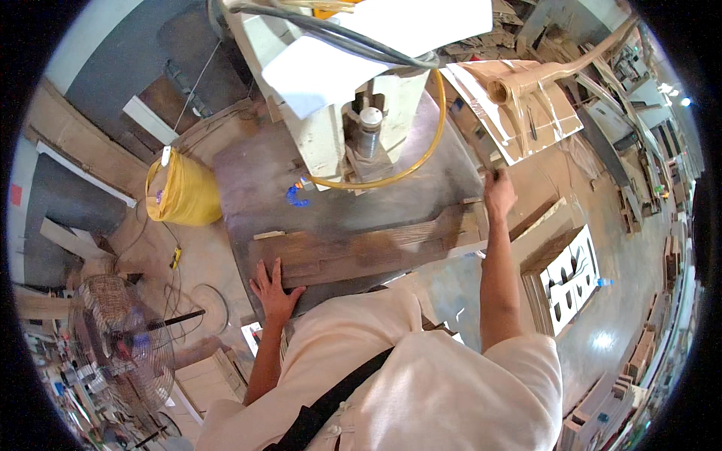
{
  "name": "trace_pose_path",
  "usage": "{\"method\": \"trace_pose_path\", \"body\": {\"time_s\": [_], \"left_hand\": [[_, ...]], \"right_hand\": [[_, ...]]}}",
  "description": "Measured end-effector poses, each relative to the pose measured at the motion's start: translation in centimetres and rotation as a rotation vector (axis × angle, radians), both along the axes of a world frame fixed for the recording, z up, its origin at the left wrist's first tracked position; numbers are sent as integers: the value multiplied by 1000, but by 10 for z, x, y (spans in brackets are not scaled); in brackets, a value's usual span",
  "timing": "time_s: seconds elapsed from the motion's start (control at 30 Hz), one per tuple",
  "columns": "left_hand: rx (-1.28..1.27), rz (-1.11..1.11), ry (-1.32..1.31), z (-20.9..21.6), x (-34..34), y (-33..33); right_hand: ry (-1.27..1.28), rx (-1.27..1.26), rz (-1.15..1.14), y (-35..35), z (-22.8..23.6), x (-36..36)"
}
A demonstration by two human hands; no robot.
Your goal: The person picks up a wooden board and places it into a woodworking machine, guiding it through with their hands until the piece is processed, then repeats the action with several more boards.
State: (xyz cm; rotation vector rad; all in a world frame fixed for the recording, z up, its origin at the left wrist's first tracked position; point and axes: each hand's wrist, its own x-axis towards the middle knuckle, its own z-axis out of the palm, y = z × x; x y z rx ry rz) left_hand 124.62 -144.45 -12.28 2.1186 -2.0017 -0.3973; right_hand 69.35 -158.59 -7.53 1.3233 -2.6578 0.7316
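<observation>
A cream machine head with a metal spindle stands over a dark metal table. Across the table's near part lies a long brown wooden board, with narrow strips along its far edge. My left hand rests with spread fingers at the board's near left edge. Beyond the board's right end, my right hand is closed by the table's right edge; what its fingers hold, if anything, is hidden. A yellow hose loops around the head, and a short blue jointed nozzle hangs over the table.
A yellow sack stands left of the table, with a caged fan nearer. To the right are stacked boards topped by a white cut-out panel. A beige duct hose lies over a brown-and-white sheet at far right.
</observation>
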Motion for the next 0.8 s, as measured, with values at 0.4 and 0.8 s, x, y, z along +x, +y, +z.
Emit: {"method": "trace_pose_path", "body": {"time_s": [0.4,0.8], "left_hand": [[-1,-31,-58,-4,4,-6],[-47,-113,-87,-2,6,-4]], "right_hand": [[-1291,-181,-615,296,-145,78],[-1625,-218,-705,335,-240,28]]}}
